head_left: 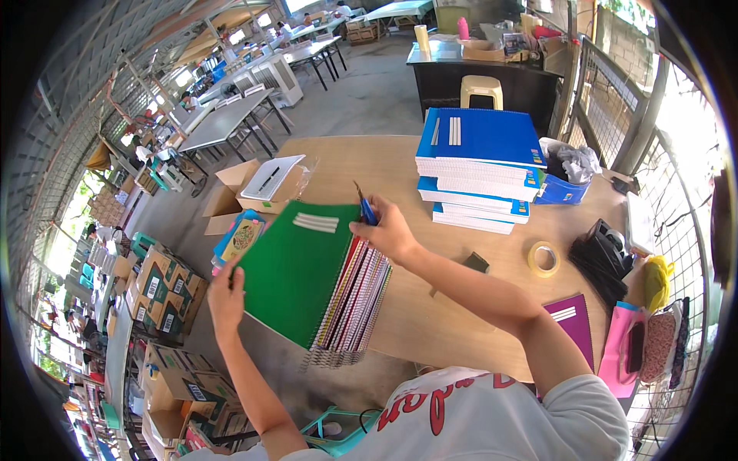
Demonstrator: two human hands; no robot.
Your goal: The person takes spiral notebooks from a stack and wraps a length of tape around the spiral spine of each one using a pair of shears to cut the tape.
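Note:
A stack of spiral notebooks (355, 296) lies at the near left of the table, wire bindings facing right. On top is a green spiral notebook (304, 265) with white label lines. My left hand (225, 300) is closed on its left edge, thumb and fingertips at the cover. At the notebook's upper right corner, my right hand (390, 229) grips blue-handled pliers (368, 210), their thin metal tip pointing up and away. The fingers partly hide the handles. A small dark block (476, 263) sits on the table to the right of the stack.
Blue notebooks (484, 138) stand piled at the far right of the table (361, 157). Nearer are a tape roll (543, 259), a purple notebook (570, 330) and a black bag (600, 261). An open cardboard box (234, 188) stands beyond the left edge, with stacked cartons (165, 288) farther left.

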